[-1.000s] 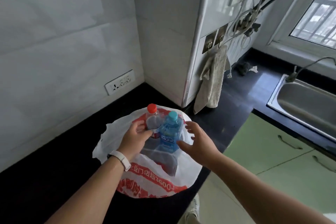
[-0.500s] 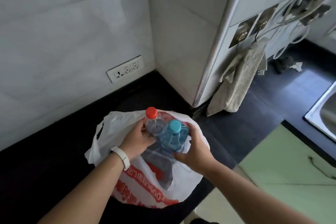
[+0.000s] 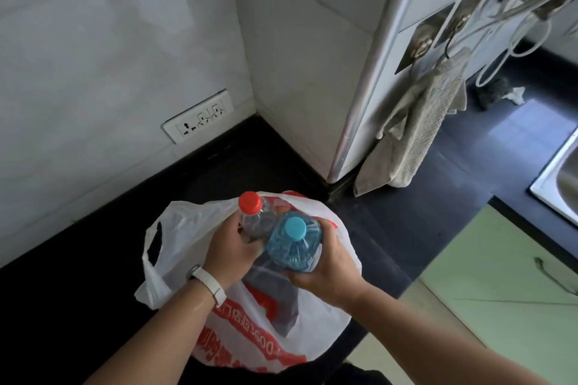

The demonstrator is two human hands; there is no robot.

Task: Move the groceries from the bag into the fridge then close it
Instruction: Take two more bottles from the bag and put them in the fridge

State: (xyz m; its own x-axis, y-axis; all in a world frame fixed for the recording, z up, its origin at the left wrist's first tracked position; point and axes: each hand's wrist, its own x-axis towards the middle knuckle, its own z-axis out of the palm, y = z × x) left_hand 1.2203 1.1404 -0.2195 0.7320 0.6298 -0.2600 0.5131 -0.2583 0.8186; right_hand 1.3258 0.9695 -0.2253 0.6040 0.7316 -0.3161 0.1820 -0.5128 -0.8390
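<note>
A white plastic bag [image 3: 175,237] with red print sits on the black counter [image 3: 78,275]. Two bottles stick up out of its mouth. My left hand [image 3: 231,250] grips the clear bottle with the red cap [image 3: 250,203]. My right hand [image 3: 325,266] grips the blue bottle with the light blue cap [image 3: 294,241]. A dark flat item [image 3: 281,300] shows through the bag below the bottles. The white appliance side [image 3: 312,72] rises behind the bag.
A wall socket [image 3: 200,117] sits low on the tiled wall at left. A cloth [image 3: 416,134] hangs from hooks on the white panel at right, with cables above it. A steel sink [image 3: 560,178] is at the right edge. Green cabinet fronts [image 3: 506,278] lie below.
My right hand reached in from the open air and closed round the blue bottle. Both bottles have risen a little out of the bag. The camera has tilted down and moved closer.
</note>
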